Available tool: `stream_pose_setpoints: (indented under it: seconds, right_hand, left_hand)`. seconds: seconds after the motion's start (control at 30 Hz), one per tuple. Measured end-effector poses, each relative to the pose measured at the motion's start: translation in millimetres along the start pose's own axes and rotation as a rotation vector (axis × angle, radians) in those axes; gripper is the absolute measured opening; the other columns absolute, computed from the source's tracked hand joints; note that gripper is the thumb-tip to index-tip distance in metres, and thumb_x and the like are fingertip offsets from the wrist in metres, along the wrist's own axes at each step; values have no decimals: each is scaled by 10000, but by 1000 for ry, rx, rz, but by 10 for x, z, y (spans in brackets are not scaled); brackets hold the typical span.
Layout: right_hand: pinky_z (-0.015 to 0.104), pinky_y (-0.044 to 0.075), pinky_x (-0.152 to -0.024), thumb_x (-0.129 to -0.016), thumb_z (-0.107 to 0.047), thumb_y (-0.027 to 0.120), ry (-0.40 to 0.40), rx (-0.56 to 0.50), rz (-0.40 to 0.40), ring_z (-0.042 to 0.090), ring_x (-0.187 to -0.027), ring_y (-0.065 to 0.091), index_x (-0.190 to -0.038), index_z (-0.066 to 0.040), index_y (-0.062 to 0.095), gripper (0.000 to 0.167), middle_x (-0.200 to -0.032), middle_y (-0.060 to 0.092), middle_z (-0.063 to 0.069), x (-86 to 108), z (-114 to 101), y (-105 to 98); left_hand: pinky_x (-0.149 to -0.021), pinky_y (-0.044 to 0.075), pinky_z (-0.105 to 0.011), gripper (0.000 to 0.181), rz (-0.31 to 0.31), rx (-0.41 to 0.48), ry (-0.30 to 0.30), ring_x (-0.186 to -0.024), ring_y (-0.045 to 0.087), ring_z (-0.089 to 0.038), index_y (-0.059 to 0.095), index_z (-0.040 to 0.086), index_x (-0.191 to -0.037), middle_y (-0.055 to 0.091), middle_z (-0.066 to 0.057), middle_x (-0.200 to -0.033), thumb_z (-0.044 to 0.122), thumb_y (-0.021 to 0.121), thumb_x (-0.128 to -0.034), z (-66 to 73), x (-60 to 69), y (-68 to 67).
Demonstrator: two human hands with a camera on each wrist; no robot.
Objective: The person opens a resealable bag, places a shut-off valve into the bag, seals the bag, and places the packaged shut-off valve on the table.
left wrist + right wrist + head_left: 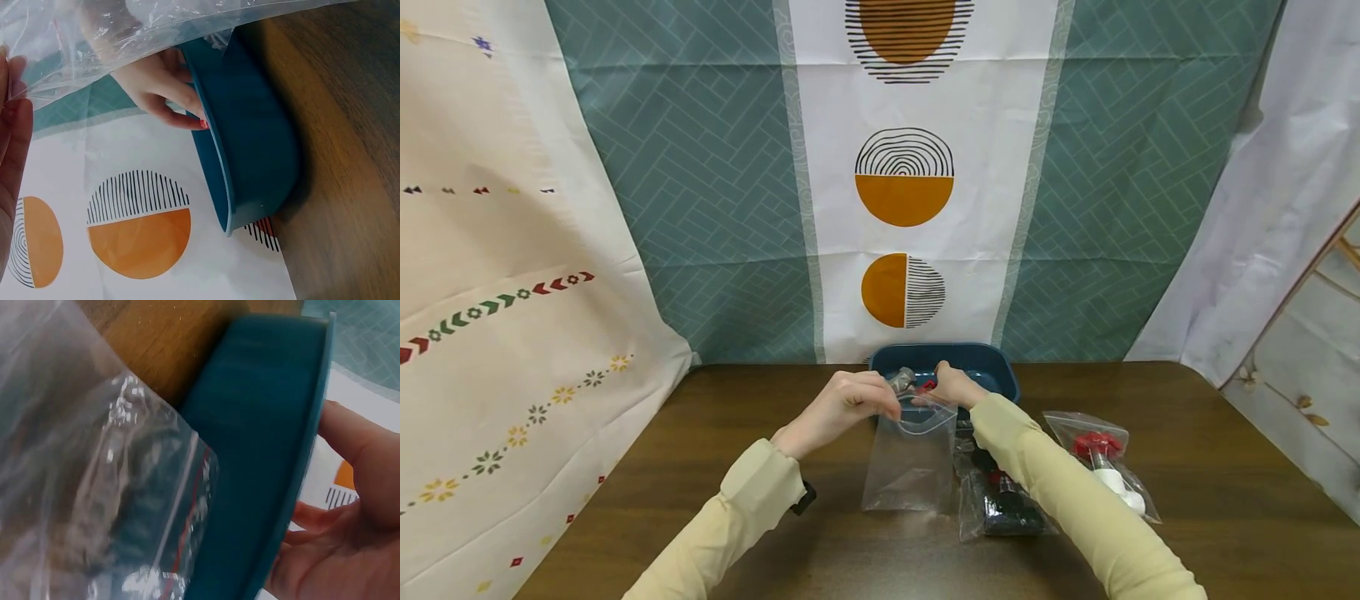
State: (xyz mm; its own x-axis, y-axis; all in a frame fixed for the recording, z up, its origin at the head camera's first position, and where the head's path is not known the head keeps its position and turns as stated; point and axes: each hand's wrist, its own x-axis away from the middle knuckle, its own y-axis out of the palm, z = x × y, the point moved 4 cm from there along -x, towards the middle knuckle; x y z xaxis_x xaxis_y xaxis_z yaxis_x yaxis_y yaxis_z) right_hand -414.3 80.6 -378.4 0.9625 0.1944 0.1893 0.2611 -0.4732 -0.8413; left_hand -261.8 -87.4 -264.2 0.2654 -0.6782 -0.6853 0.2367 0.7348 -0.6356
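My left hand (859, 396) pinches the top edge of a clear zip-lock bag (913, 471), which hangs flat with its mouth slightly parted. My right hand (953, 387) reaches over the rim into a dark blue plastic bin (1000, 371). Its fingertips are hidden behind the bin wall in the right wrist view, so whether they grip anything cannot be told. Inside the bin, a red piece (927, 387) lies by those fingers, with a greyish clear item (902, 380) to its left. The left wrist view shows the left fingers (19, 137) on the bag's edge.
Right of the hanging bag lies a filled clear bag (1007, 508) with black and red contents, partly under my right forearm. Farther right on the brown table (1210, 467) is another bag (1108, 462) holding a red-handled white pipe fitting. A patterned curtain hangs behind.
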Motion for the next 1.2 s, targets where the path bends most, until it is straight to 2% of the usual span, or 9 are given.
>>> stream_pose_setpoints:
  seconds: [0.07, 0.17, 0.27, 0.33, 0.4, 0.57, 0.77, 1.0, 1.2]
  right_hand:
    - [416, 432, -808, -791, -394, 682, -1, 29, -11, 354, -1027, 498, -1307, 119, 257, 843, -1202, 443, 293, -157, 93, 78]
    - [361, 460, -699, -792, -438, 662, 17, 42, -27, 309, -873, 547, -1209, 137, 380, 764, -1093, 508, 267, -183, 99, 104]
    - [288, 369, -465, -834, -422, 618, 72, -6, -44, 196, -483, 428, -754, 63, 526, 500, -660, 500, 126, -55, 12, 71]
    - [276, 243, -393, -867, -432, 568, 87, -48, -56, 153, -364, 240, -533, -39, 413, 538, -482, 331, 59, -35, -1, 78]
    - [268, 185, -391, -884, -464, 521, 108, -78, -76, 125, -355, 143, -461, -87, 334, 596, -441, 247, 23, -69, 16, 102]
    - [274, 231, -409, -848, -522, 537, 86, -112, -89, 119, -374, 156, -455, -115, 326, 604, -448, 247, 6, -222, 80, 168]
    - [295, 363, -491, -895, -353, 557, 66, -185, -51, 129, -382, 207, -460, -121, 339, 539, -455, 259, 9, -42, -28, 111]
    - [260, 280, -426, -860, -325, 616, -69, -384, -97, 103, -371, 218, -469, -125, 417, 482, -436, 290, -10, 1, -3, 88]
    - [264, 269, -412, -799, -361, 682, -5, -418, -79, 124, -381, 258, -488, -107, 425, 477, -462, 301, 5, 22, 14, 60]
  left_hand:
    - [-671, 493, -264, 214, 3, -2, 1, -713, 572, -181, 660, -24, -789, 623, -99, -767, -215, 630, -697, -1, 1, -2]
    - [-662, 495, -263, 220, 7, -4, 6, -713, 572, -182, 661, -20, -789, 623, -99, -770, -217, 629, -697, -1, 6, -7]
    - [-662, 496, -266, 222, 7, -5, 11, -716, 576, -187, 661, -17, -791, 622, -102, -772, -218, 625, -701, 1, 14, -11]
    - [-664, 495, -265, 218, 2, -9, 11, -716, 576, -188, 661, -16, -791, 620, -100, -773, -214, 624, -707, 2, 20, -12]
    - [-666, 495, -261, 213, -1, -18, 7, -716, 578, -186, 663, -16, -790, 620, -97, -773, -209, 629, -707, 0, 28, -14]
    - [-658, 494, -260, 210, 5, -20, -11, -707, 578, -197, 669, -25, -786, 621, -102, -768, -212, 635, -697, -10, 63, -29]
    - [-644, 497, -261, 205, 6, -12, -9, -702, 579, -200, 670, -26, -786, 621, -102, -772, -208, 634, -700, -25, 113, -23]
    - [-634, 508, -285, 233, 9, 27, 2, -698, 585, -211, 670, -38, -783, 624, -120, -772, -245, 614, -693, -44, 155, -26]
    - [-635, 506, -283, 234, 7, 25, 9, -700, 583, -215, 670, -38, -784, 624, -121, -776, -247, 613, -694, -39, 157, -34]
